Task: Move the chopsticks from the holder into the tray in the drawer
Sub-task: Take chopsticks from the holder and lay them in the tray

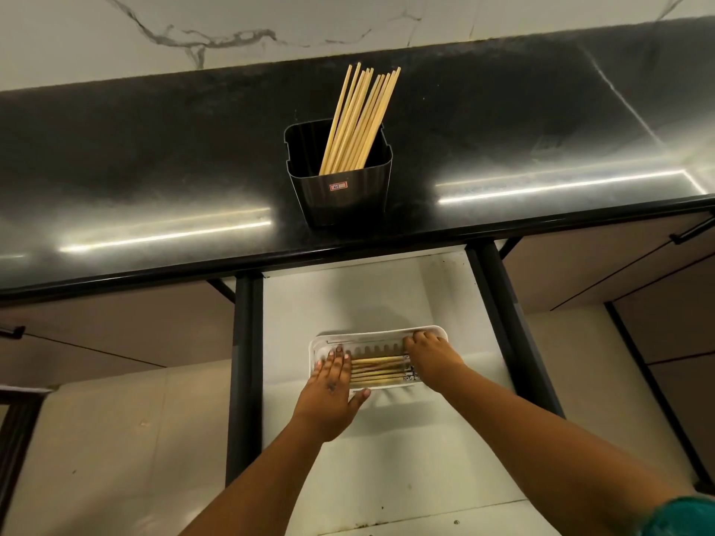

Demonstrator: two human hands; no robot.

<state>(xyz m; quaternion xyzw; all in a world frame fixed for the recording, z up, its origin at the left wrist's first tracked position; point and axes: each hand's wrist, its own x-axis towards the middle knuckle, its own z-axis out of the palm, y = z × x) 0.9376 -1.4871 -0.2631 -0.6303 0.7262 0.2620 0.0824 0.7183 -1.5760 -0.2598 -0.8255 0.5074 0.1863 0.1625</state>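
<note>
A black square holder [340, 187] stands near the front edge of the dark counter, with several pale wooden chopsticks [360, 118] leaning in it. Below, a white tray [371, 336] lies in the open drawer [348, 299], and several chopsticks [377, 369] lie side by side across it. My left hand [332, 392] rests flat on the tray's left end, fingers spread over the chopstick tips. My right hand [429, 357] presses on the tray's right end, fingers curled down over the other chopstick ends. Neither hand grips anything.
The black counter [154, 168] reflects light strips along its front edge. The drawer's dark side rails [242, 361] run on both sides. Brown cabinet fronts with black handles [692, 230] flank the drawer. A marble wall rises behind the counter.
</note>
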